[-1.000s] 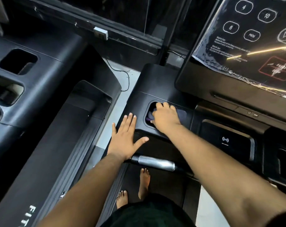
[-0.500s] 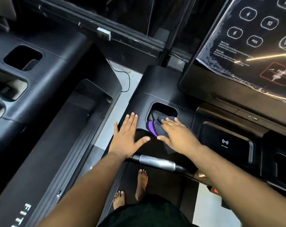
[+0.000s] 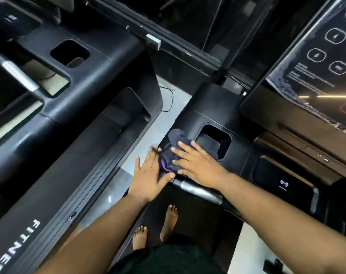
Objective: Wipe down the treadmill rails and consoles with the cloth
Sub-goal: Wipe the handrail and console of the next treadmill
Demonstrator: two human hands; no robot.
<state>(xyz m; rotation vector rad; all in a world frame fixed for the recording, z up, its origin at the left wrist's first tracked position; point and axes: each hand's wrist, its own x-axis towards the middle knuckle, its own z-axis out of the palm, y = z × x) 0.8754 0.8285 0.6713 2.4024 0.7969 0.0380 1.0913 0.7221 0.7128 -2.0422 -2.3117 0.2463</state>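
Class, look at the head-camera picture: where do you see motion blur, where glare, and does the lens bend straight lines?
Head view: the left hand is smeared at its fingertips, while the right hand on the cloth stays sharper; streaks of light glare on the plastic-covered console screen; the wide lens bows the neighbouring treadmill's side rail; blacks swallow detail.

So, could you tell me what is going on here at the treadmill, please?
A person standing barefoot on a treadmill is wiping its console with a dark cloth. The right hand presses the cloth flat with straight fingers, just left of the cup holder. The left hand rests open beside it on the console edge, above the silver handlebar.
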